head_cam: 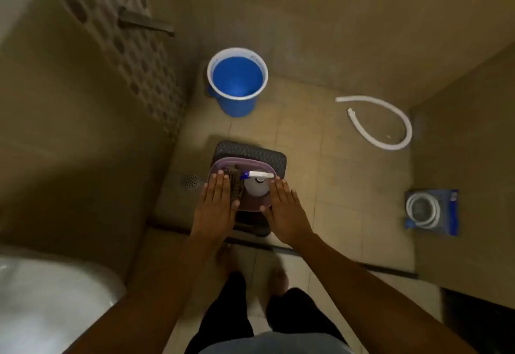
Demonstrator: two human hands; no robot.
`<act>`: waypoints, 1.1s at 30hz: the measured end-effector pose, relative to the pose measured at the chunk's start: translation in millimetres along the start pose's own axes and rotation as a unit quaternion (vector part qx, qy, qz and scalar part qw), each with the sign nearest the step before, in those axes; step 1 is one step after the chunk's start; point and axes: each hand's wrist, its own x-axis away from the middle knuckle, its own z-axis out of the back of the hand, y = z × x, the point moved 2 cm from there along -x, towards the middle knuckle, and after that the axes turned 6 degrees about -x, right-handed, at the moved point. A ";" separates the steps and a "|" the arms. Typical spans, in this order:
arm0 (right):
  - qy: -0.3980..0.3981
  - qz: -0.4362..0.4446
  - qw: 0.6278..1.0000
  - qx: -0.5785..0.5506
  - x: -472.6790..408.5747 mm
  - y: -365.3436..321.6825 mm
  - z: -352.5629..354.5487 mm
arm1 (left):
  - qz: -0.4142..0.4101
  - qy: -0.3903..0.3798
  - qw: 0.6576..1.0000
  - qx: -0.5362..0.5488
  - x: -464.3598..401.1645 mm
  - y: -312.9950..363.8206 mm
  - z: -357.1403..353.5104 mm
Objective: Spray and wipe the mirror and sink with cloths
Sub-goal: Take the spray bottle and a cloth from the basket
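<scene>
Tiles in beige cover the floor (348, 175) and rise up the walls (334, 19), a patterned band (133, 55) running along the left wall; a dark threshold strip (320, 253) crosses the near floor between the person's bare feet and the wet area. White sink rim (41, 292) fills the near left corner. Far along the floor a blue bucket (237, 83) stands against the far wall, with open floor between it and a dark stool (267, 155) in the middle. On the stool sits a purple tub (252, 165) holding a spray bottle (257, 183) upright and dark cloths (235, 183) just left of it. To the right, well apart, a white hose (390, 122) curves on bare tiles, and a coiled hose in blue packaging (430, 211) lies by the right wall. Left hand (217, 203) and right hand (284, 208) lie with fingers straight and together over the tub's left and right edges, gripping nothing; whether they touch it is unclear
</scene>
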 end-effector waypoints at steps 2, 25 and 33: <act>0.009 -0.020 0.999 -0.023 -7.2 1.6 -5.1 | 0.007 -0.008 1.000 0.000 -6.7 -3.9 -5.0; 0.016 -0.181 0.895 -0.407 -116.8 50.5 -45.5 | 0.047 -0.047 0.998 -0.005 -50.8 -21.2 -64.0; 0.025 -0.173 0.886 -0.429 -130.2 49.1 -52.8 | 0.033 -0.042 0.998 -0.020 -62.0 -31.5 -65.2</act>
